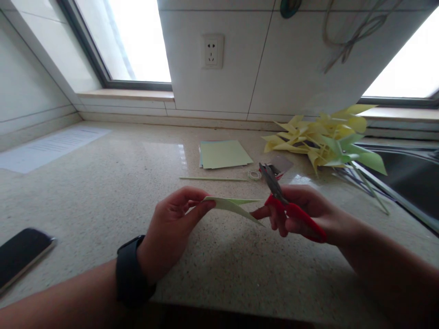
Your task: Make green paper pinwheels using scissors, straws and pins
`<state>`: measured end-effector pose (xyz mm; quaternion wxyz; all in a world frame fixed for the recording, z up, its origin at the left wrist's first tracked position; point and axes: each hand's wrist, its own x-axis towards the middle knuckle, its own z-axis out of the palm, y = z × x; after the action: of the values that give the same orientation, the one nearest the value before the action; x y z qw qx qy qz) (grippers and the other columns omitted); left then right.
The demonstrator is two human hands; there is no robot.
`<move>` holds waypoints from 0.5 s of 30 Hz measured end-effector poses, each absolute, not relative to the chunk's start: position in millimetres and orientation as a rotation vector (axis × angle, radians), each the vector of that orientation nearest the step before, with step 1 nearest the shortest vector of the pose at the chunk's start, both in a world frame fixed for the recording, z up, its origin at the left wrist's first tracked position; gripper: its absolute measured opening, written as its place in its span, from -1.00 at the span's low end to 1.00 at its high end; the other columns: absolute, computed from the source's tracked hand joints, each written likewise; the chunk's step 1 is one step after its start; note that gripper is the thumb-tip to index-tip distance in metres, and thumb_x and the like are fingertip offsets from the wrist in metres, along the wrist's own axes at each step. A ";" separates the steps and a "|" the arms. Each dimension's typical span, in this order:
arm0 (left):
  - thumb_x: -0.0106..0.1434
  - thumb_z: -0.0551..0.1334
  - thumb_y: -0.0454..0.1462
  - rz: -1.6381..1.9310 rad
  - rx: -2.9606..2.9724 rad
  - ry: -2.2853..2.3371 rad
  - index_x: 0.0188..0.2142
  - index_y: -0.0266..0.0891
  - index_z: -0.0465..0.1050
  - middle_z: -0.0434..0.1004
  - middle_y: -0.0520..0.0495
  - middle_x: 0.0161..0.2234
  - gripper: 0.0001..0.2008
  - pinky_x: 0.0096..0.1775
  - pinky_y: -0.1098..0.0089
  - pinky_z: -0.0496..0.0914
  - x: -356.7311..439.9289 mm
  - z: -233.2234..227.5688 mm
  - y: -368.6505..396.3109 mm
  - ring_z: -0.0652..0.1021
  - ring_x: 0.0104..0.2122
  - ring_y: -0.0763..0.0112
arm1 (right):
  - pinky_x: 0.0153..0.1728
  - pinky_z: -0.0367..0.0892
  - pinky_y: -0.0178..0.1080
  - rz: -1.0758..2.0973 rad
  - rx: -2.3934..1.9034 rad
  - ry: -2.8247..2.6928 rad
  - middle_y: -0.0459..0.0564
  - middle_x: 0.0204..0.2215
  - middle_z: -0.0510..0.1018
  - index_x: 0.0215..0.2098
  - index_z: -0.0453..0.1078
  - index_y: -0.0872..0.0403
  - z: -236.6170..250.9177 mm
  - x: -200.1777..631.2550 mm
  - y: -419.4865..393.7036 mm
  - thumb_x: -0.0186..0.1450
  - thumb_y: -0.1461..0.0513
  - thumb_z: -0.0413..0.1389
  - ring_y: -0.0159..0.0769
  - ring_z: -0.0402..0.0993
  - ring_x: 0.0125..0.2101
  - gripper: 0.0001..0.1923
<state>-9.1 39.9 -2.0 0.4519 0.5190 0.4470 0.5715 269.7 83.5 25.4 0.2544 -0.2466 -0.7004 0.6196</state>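
Left hand [171, 224] pinched the left end of a folded pale-green paper piece [233, 205] between thumb and fingers [200, 208], held just above the speckled worktop [103, 192], near centre. Black watch [132, 269] on that wrist.

Right hand [302, 210] was closed around the red handles of the scissors [284, 205]; blades pointed up and far-left, looking nearly shut, clear of the paper. The index finger reached toward the paper's right tip; contact could not be told.

Paper orientation: long axis ran left to right, roughly level, tapering to points at the right; one tip dipped toward the near side.

Progress, as judged: a heap of finished yellow and green pinwheels [325, 141] on sticks lay far right beside the dark sink [404, 173], so several units appeared done. The piece in hand looked folded and part cut, not yet mounted. A stack of paper sheets [222, 154], a thin green stick [212, 178] and a small roll of tape [254, 174] waited at the far centre, suggesting more units left.

Phone [20, 253] near left; printed sheet [51, 146] far left.
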 end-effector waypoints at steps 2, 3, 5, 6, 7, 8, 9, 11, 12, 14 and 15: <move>0.16 0.44 -0.29 1.433 1.201 1.075 -0.36 -0.18 0.57 0.60 0.07 -0.43 -0.92 -0.36 0.47 0.41 -9.3 -3.1 42.0 0.53 -0.43 0.48 | -0.44 0.43 -0.45 1.807 -0.669 -1.919 0.02 -0.32 0.63 -0.22 0.44 0.12 29.5 278.1 87.8 0.25 0.06 0.32 -0.44 0.54 -0.42 -0.68; 0.16 0.44 -0.29 1.429 1.173 1.057 -0.36 -0.19 0.56 0.59 0.08 -0.44 -0.91 -0.38 0.48 0.40 -9.5 -3.7 42.8 0.52 -0.44 0.50 | -0.46 0.42 -0.48 1.859 -0.678 -1.921 0.05 -0.29 0.65 -0.22 0.44 0.12 32.1 282.6 90.1 0.24 0.04 0.32 -0.45 0.54 -0.43 -0.65; 0.17 0.43 -0.29 1.410 1.142 1.024 -0.36 -0.20 0.55 0.57 0.09 -0.44 -0.91 -0.39 0.51 0.38 -9.7 -5.0 44.2 0.50 -0.45 0.52 | -0.50 0.40 -0.50 1.942 -0.745 -1.937 0.04 -0.34 0.66 -0.26 0.43 0.12 37.4 291.9 94.8 0.23 0.02 0.33 -0.45 0.56 -0.45 -0.64; 0.18 0.43 -0.29 1.403 1.137 1.009 -0.36 -0.20 0.55 0.57 0.09 -0.44 -0.91 -0.40 0.51 0.38 -9.7 -5.5 44.8 0.50 -0.45 0.53 | -0.52 0.39 -0.51 1.974 -0.769 -1.957 0.03 -0.38 0.65 -0.28 0.43 0.13 39.7 296.3 97.1 0.23 0.02 0.32 -0.45 0.55 -0.47 -0.65; 0.18 0.43 -0.29 1.402 1.136 0.997 -0.36 -0.20 0.55 0.56 0.09 -0.44 -0.90 -0.40 0.52 0.37 -9.7 -6.0 45.2 0.50 -0.45 0.53 | -0.52 0.38 -0.51 1.998 -0.770 -1.972 0.00 -0.42 0.63 -0.29 0.43 0.14 41.6 300.4 99.2 0.24 0.02 0.32 -0.46 0.54 -0.49 -0.65; 0.18 0.43 -0.29 1.412 1.133 0.988 -0.36 -0.20 0.55 0.56 0.09 -0.43 -0.90 -0.40 0.52 0.38 -9.6 -6.4 45.6 0.50 -0.45 0.54 | -0.53 0.37 -0.51 2.023 -0.754 -1.977 -0.02 -0.46 0.60 -0.31 0.43 0.14 43.1 304.1 101.2 0.24 0.02 0.32 -0.47 0.52 -0.51 -0.64; 0.18 0.44 -0.30 1.425 1.129 0.983 -0.36 -0.19 0.55 0.56 0.09 -0.43 -0.90 -0.39 0.53 0.38 -9.6 -6.7 45.8 0.50 -0.44 0.54 | -0.53 0.37 -0.50 2.052 -0.752 -1.977 -0.05 -0.49 0.57 -0.33 0.43 0.15 44.3 307.4 102.8 0.24 0.01 0.31 -0.49 0.50 -0.53 -0.63; 0.17 0.44 -0.30 1.430 1.135 0.989 -0.36 -0.19 0.55 0.56 0.10 -0.43 -0.90 -0.38 0.53 0.38 -9.5 -6.7 46.0 0.49 -0.44 0.55 | -0.54 0.34 -0.49 2.108 -0.779 -1.955 -0.11 -0.54 0.51 -0.37 0.41 0.15 45.9 312.3 105.1 0.21 -0.02 0.32 -0.52 0.44 -0.58 -0.60; 0.17 0.44 -0.30 1.427 1.141 0.999 -0.36 -0.19 0.55 0.55 0.10 -0.44 -0.90 -0.38 0.53 0.37 -9.5 -6.4 45.9 0.48 -0.45 0.55 | -0.56 0.32 -0.49 2.140 -0.822 -1.951 -0.13 -0.56 0.49 -0.38 0.40 0.15 46.4 314.0 105.8 0.19 -0.02 0.34 -0.53 0.42 -0.60 -0.59; 0.16 0.44 -0.29 1.418 1.165 1.028 -0.37 -0.20 0.55 0.54 0.10 -0.45 -0.90 -0.39 0.52 0.37 -9.5 -5.4 45.2 0.47 -0.46 0.54 | -0.61 0.27 -0.50 2.177 -0.927 -1.955 -0.14 -0.58 0.48 -0.40 0.39 0.15 46.8 316.2 106.5 0.15 -0.03 0.37 -0.53 0.39 -0.62 -0.57; 0.16 0.44 -0.28 1.411 1.179 1.045 -0.37 -0.20 0.55 0.54 0.09 -0.45 -0.90 -0.39 0.51 0.37 -9.5 -4.8 44.6 0.47 -0.46 0.53 | -0.62 0.25 -0.50 2.182 -0.971 -1.967 -0.13 -0.58 0.48 -0.40 0.39 0.15 46.7 316.9 106.7 0.13 -0.03 0.38 -0.53 0.39 -0.63 -0.56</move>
<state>-9.5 44.6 -4.8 0.4912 0.4857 0.4302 0.5811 316.9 106.7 46.7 0.0240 -0.3138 -0.6355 0.7050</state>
